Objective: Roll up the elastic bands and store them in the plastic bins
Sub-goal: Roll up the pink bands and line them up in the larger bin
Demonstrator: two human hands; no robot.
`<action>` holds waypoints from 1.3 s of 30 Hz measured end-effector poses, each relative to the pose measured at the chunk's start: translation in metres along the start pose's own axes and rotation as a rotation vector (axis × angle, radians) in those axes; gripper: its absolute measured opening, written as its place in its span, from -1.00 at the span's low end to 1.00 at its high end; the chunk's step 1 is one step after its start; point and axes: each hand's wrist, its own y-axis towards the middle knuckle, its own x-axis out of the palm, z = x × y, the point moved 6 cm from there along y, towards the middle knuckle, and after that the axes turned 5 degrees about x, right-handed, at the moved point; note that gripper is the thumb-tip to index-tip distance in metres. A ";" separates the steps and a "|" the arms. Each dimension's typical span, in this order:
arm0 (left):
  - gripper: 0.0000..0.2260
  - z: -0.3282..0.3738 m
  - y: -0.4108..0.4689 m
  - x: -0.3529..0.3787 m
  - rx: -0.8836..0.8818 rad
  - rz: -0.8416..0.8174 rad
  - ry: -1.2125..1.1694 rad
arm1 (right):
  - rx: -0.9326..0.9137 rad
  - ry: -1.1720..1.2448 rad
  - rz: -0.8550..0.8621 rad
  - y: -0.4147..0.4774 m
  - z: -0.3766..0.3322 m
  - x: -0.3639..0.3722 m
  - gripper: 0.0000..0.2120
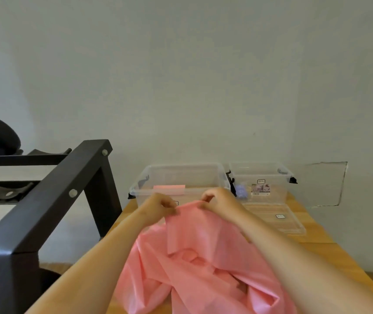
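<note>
On my feed's far left, a dark metal rack (67, 189) stands beside the wooden table (330, 252). The left hand (158, 208) pinches the top edge of the pink elastic band (203, 257), which hangs from the fingers and lies crumpled on the table. Behind it I see the large clear bin (142, 180) with a pink roll (169, 189) inside. The right hand (219, 200) pinches the same edge, close to the left. Further right, a smaller clear bin (278, 191) holds something purple (241, 190), blurred, possibly another rolled band. A clear lid (289, 223) lies flat before it.
</note>
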 end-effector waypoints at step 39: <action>-0.73 0.021 -0.018 0.109 -0.034 -0.163 0.135 | 0.339 -0.250 -0.277 -0.088 0.087 -0.011 -0.60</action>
